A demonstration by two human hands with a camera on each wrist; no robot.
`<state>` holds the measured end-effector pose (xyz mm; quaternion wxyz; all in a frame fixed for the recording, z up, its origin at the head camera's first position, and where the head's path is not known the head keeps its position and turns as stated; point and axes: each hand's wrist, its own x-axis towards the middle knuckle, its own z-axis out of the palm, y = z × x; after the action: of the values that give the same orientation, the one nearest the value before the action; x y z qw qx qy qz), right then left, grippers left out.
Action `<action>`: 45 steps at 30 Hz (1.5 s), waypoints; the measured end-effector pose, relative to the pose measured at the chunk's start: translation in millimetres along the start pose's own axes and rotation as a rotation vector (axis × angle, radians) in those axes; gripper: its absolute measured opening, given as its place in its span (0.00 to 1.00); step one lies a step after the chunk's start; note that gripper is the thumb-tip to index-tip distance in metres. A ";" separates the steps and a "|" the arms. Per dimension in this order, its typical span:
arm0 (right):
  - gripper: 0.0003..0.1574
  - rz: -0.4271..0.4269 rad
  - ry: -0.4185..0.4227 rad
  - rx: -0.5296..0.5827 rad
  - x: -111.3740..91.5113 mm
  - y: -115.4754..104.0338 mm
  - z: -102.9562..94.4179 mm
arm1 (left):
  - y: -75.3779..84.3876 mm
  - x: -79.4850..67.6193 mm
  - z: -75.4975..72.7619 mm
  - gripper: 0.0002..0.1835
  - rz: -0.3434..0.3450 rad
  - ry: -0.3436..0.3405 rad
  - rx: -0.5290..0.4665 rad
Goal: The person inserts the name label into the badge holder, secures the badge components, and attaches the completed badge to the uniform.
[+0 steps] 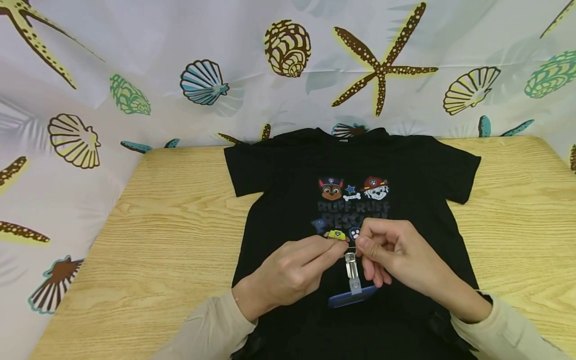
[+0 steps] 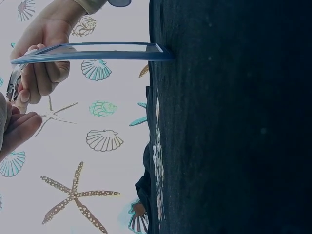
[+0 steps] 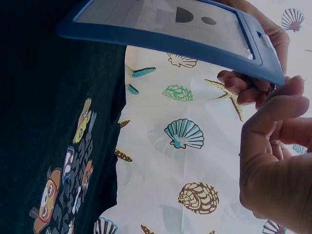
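Observation:
A badge holder [image 1: 352, 296] with a blue frame and clear window hangs from a silver metal clip [image 1: 351, 265] on a short clear strap. Above the clip, a thin metal pin [image 1: 352, 247] spans the small gap between my fingertips. My left hand [image 1: 294, 270] pinches the clip's top end from the left. From the right, my right hand [image 1: 393, 250] pinches at the pin, thumb against forefinger. The holder [image 3: 165, 24] stretches out close over the black T-shirt [image 3: 29, 122] in the right wrist view. Fingers partly hide the clip's top.
The T-shirt lies spread on a wooden table [image 1: 148, 225], its chest print [image 1: 352, 192] of cartoon dogs and lettering partly covered by my hands. A white curtain [image 1: 252, 115] with seashells and starfish hangs behind and to the left.

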<state>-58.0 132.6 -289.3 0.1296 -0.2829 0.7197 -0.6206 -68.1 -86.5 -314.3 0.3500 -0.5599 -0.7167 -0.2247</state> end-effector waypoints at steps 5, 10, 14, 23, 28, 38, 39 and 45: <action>0.13 -0.011 0.004 -0.009 -0.2 0.7 0.6 | 0.7 -0.1 0.0 0.14 -0.006 0.002 -0.011; 0.13 0.012 -0.010 0.020 -0.4 0.3 0.4 | 0.7 -0.7 0.5 0.14 -0.001 0.013 -0.017; 0.13 0.043 -0.036 0.083 -1.0 0.3 0.1 | 0.1 -1.0 0.9 0.14 0.008 0.024 -0.012; 0.15 0.084 -0.079 0.206 -0.8 1.8 -0.3 | -1.5 -2.0 1.5 0.13 0.032 0.051 -0.037; 0.16 0.116 -0.108 0.285 -1.0 3.3 -1.4 | -2.6 -2.1 2.2 0.13 0.040 0.071 -0.045; 0.16 0.111 -0.079 0.302 0.1 3.3 -1.9 | -2.7 -3.0 3.3 0.10 -0.083 0.082 -0.156; 0.16 0.103 -0.062 0.276 0.4 3.1 -1.6 | -2.8 -2.9 3.8 0.10 -0.121 0.084 -0.196; 0.15 0.106 0.013 0.159 1.6 0.5 -0.9 | -2.9 0.9 5.8 0.10 -0.402 0.098 -0.499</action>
<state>-59.9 132.5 -289.3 0.1795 -0.2290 0.6830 -0.6700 -72.5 -82.6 -317.3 0.1846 -0.4642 -0.7179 -0.4848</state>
